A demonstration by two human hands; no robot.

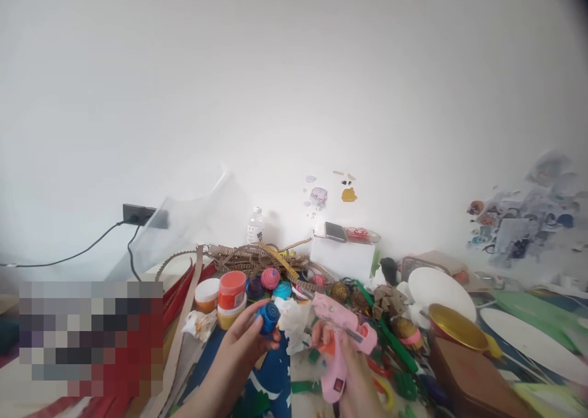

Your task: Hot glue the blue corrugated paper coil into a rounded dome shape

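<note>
Between the thumb and fingers of my left hand (245, 338) is a blue coil (268, 317), a small rolled piece with ridged sides. My right hand (353, 369) is wrapped round a pink hot glue gun (335, 314), its nozzle pointing up and left toward the coil but apart from it. The orange trigger (327, 344) lies under my fingers. Just behind the two hands are a crumpled white tissue (294, 323), a pink coil (270, 278) and a light blue coil (282, 291).
Paint jars (232, 289) stand left of my hands. Corrugated cardboard strips (248, 259) are heaped behind, near a plastic bottle (255, 227). White paper plates (441, 292), a gold dish (457, 326) and a brown box (473, 375) crowd the right. A power strip (144, 215) is at the wall.
</note>
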